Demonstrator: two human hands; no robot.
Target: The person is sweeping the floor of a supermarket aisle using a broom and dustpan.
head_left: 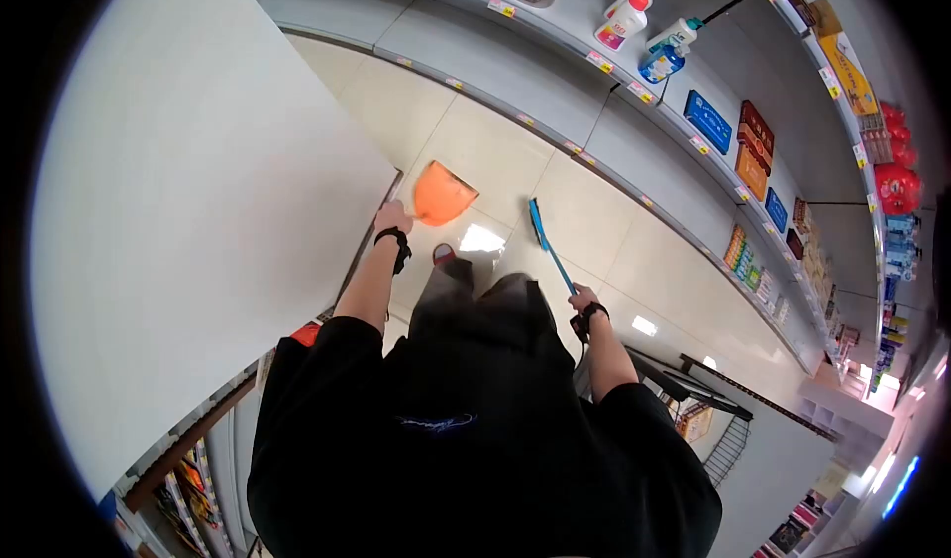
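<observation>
My left hand (394, 219) is wrapped round the handle end of an orange dustpan (443, 194), whose pan is over the pale tiled floor (500, 167). On the right, my right hand (583, 299) grips the blue stick of a broom (538, 224). The broom's narrow head is at the floor, a short way right of the dustpan and apart from it. Dark bands circle both my wrists. One of my shoes (444, 253) shows just below the dustpan.
A long grey shelf unit (555, 88) with bottles (622, 25) and boxes (707, 120) runs across the top and right. A large white panel (208, 211) stands close on my left. A wire rack (728, 449) is at the lower right.
</observation>
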